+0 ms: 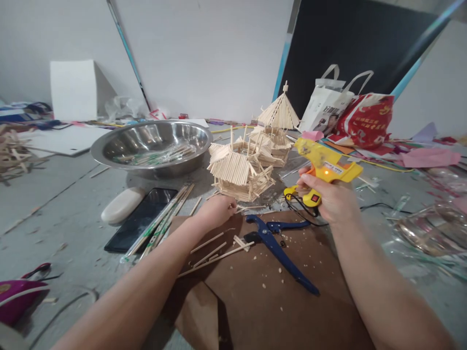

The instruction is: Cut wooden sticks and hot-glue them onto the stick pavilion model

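A: Starting far left, what have we got?
B: A steel basin (160,171) with wrapped sticks inside, and nearer us a phone (138,221) lying flat, slanting away to the right. Stick packets (170,216) overlap its edge on the same slant.
A: And here's the left hand (215,212)!
B: Stretched forward at the near foot of the stick model (235,167), fingers curled in together. Whether they pinch a stick, I can't tell.
A: The model itself?
B: Centre stage, upright on the floor, roof sloping outward, thin posts pointing straight up. Just behind it, a taller tower (279,114), peak to the ceiling.
A: Nearer us?
B: A blue cutter (273,243) on the brown board (299,311), its long handle running down to the right, towards us.
A: Over to the right!
B: The glue gun (317,155), held up off the floor, right of the model. Its long axis runs left to right, left end higher, trigger side facing the model.
A: And the grip?
B: The right hand (337,199), fingers wrapped firmly round the handle.
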Demonstrator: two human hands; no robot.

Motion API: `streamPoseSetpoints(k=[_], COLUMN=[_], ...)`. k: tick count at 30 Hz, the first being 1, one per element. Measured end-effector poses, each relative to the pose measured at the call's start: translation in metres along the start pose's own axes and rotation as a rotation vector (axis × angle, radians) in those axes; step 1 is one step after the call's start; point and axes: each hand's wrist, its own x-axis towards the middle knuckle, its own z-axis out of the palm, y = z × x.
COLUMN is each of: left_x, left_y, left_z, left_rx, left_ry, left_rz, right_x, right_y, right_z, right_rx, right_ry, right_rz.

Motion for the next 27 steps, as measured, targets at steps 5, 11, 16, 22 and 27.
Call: streamPoseSetpoints(k=[5, 11, 16, 22, 27], left_x=[-0.003, -0.01, -0.023, -0.038, -0.036], left_y=[0.002, 0.01, 0.026, 0.036, 0.035], left_z=[-0.001, 0.001, -0.004, -0.002, -0.002], left_rx=[0.089, 0.136, 0.233, 0.255, 0.24], left_ry=[-0.12, -0.163, -0.26, -0.285, -0.297], left_rz=[0.058, 0.057, 0.094, 0.132, 0.171], right_x=[-0.002, -0.01, -0.015, -0.019, -0.017], right_y=[0.002, 0.013, 0.017, 0.022, 0.027], right_z=[0.0, 0.006, 0.015, 0.018, 0.016], right_rx=[-0.025, -0.04, -0.006, -0.007, -0.031], right_ry=[-0.009, 0.003, 0.029, 0.006, 0.027], right_rz=[0.031, 0.0, 0.0, 0.022, 0.037])
